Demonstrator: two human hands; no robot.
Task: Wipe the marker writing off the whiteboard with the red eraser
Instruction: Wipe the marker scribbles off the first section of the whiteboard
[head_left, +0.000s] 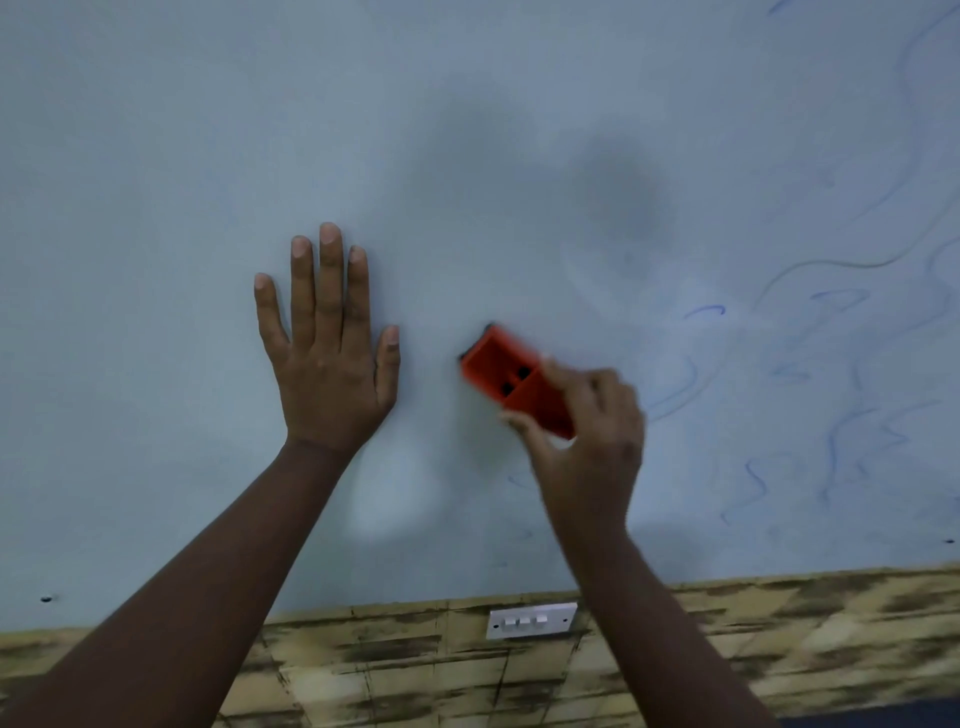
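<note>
The whiteboard fills most of the view. Its left and middle look wiped, while faint blue marker writing and smears cover the right side. My right hand grips the red eraser by its lower right end and holds it against the board, just left of the smears; the hand is blurred. My left hand lies flat on the board with its fingers straight and spread, a little to the left of the eraser.
Below the board's lower edge runs a wall with a yellow-brown brick pattern. A white switch plate with three switches sits on it, between my forearms. Small screws fix the board near its lower edge.
</note>
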